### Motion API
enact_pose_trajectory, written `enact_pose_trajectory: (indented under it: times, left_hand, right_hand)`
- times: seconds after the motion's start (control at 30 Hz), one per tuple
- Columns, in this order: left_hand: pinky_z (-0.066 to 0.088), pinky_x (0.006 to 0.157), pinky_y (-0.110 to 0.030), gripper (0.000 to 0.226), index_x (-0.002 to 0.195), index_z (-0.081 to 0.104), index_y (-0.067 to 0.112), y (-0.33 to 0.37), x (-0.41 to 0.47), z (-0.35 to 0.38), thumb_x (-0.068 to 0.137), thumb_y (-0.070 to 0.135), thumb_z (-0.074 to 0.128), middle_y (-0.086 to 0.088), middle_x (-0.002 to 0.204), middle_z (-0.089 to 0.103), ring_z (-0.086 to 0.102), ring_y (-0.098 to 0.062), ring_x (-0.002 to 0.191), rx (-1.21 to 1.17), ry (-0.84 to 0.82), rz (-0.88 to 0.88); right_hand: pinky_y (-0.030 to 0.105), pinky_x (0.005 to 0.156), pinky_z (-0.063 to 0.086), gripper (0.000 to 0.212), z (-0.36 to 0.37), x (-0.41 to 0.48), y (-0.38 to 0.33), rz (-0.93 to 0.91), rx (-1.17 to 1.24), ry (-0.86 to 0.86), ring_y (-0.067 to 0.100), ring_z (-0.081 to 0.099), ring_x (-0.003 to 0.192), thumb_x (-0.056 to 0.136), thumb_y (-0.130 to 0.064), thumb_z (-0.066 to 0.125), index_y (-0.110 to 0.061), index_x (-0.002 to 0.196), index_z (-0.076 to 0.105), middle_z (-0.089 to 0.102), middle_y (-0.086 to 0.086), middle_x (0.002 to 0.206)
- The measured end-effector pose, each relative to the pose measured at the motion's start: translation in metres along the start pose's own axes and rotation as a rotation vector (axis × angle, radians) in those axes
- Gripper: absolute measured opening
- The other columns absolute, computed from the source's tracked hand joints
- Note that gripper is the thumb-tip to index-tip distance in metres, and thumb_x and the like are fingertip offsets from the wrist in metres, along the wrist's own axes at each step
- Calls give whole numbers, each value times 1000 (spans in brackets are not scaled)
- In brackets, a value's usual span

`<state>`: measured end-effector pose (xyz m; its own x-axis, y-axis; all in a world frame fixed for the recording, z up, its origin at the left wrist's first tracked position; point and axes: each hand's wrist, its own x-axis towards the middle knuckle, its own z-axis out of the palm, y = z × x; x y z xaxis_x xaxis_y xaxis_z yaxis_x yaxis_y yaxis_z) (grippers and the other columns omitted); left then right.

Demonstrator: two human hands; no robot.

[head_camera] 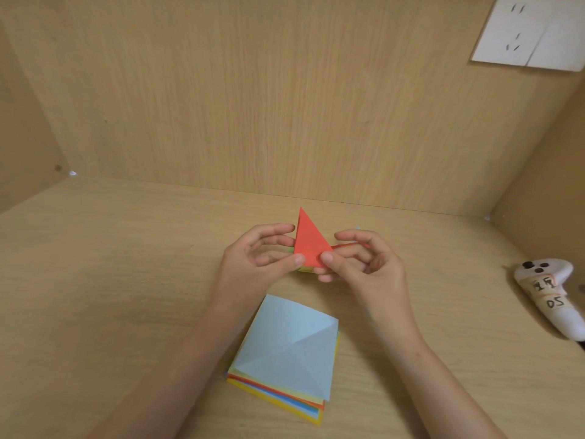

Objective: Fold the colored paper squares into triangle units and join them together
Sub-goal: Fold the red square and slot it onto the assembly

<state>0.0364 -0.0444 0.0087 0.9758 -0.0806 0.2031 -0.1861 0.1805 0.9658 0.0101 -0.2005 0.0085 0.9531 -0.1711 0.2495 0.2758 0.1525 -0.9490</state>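
We see the left hand (pixel 262 251) pinching the lower left corner of the red triangle unit (pixel 308 242) between thumb and curled fingers. The unit stands upright, just above the wooden desk (pixel 126 280). Nearer us, between the forearms, the stack of coloured paper squares (pixel 285 350) lies flat, with a creased pale blue sheet on top. The right hand (pixel 364 261) pinches the triangle's lower right corner, thumb against fingers. Yellow-green paper peeks out below the triangle, perhaps other units; we cannot tell. At far right a white controller (pixel 550 296) lies on the desk.
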Motion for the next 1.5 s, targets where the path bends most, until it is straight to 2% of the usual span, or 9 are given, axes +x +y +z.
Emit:
enact_pose_trajectory:
  times: [0.1, 0.23, 0.3, 0.53, 0.73, 0.9, 0.97, 1.13, 1.5]
  left_hand:
    - [53, 70, -17, 40, 98, 65, 19, 1, 0, 0, 69, -6, 76, 2, 87, 67, 68, -11, 68, 8, -2, 8]
    - [51, 68, -16, 41, 100, 65, 19, 1, -1, 1, 68, -6, 76, 6, 81, 68, 69, -11, 66, 30, -28, 27]
    - [52, 69, -17, 42, 100, 65, 19, 1, -1, 0, 68, -6, 76, 6, 81, 68, 69, -12, 67, 37, -38, 34]
    - [54, 75, -23, 44, 100, 66, 23, 0, -1, 0, 67, -4, 78, -1, 88, 67, 68, -15, 69, 76, -70, 49]
    - [53, 73, -17, 42, 102, 65, 21, -1, -1, 1, 71, -5, 75, -3, 91, 67, 68, -11, 71, 70, -87, 54]
    - [47, 67, -10, 44, 106, 63, 25, -3, -1, 0, 71, 1, 77, 4, 68, 69, 65, -3, 66, 160, -109, 79]
    - [47, 66, -10, 47, 109, 62, 25, -3, 0, -1, 72, 0, 76, 5, 66, 69, 64, -2, 66, 170, -113, 106]
    - [47, 71, -13, 51, 113, 59, 30, -4, 1, -2, 73, 2, 75, 6, 69, 68, 64, -4, 71, 227, -138, 163]
    - [48, 88, -23, 56, 118, 54, 31, -5, 1, -3, 73, 5, 77, 2, 70, 68, 66, -11, 77, 205, -111, 203]
  right_hand:
    - [25, 57, 56, 43, -1, 0, -1, 86, -36, -54, 20, 69, 62, 67, -10, 75, -1, 105, 58, 71, 10, 75]
    - [21, 48, 49, 10, -3, 0, -1, 150, -114, -142, 14, 62, 50, 76, -4, 72, 1, 82, 67, 69, 8, 66]
    - [20, 47, 48, 5, -4, 0, -2, 153, -124, -168, 13, 60, 47, 78, -5, 70, 1, 78, 69, 69, 9, 67]
    - [21, 46, 47, 8, -4, -2, -3, 154, -165, -209, 12, 56, 41, 82, -3, 67, 4, 79, 69, 70, 11, 66]
    - [24, 45, 48, 15, -3, -2, -3, 142, -168, -183, 16, 59, 40, 83, -7, 67, 8, 81, 66, 70, 12, 66]
    - [23, 45, 47, 16, -3, -1, -3, 128, -156, -152, 16, 60, 42, 83, -8, 66, 9, 83, 66, 70, 13, 66]
    - [23, 46, 48, 16, -3, -2, -4, 141, -143, -176, 17, 61, 43, 84, -7, 65, 9, 85, 65, 70, 13, 66]
    - [23, 49, 50, 11, -4, -3, -4, 161, -159, -217, 17, 63, 46, 83, -4, 66, 6, 86, 66, 71, 15, 70]
    - [21, 51, 46, 11, -6, 0, -7, 240, -172, -161, 20, 68, 55, 80, -11, 69, 0, 83, 69, 73, 16, 74]
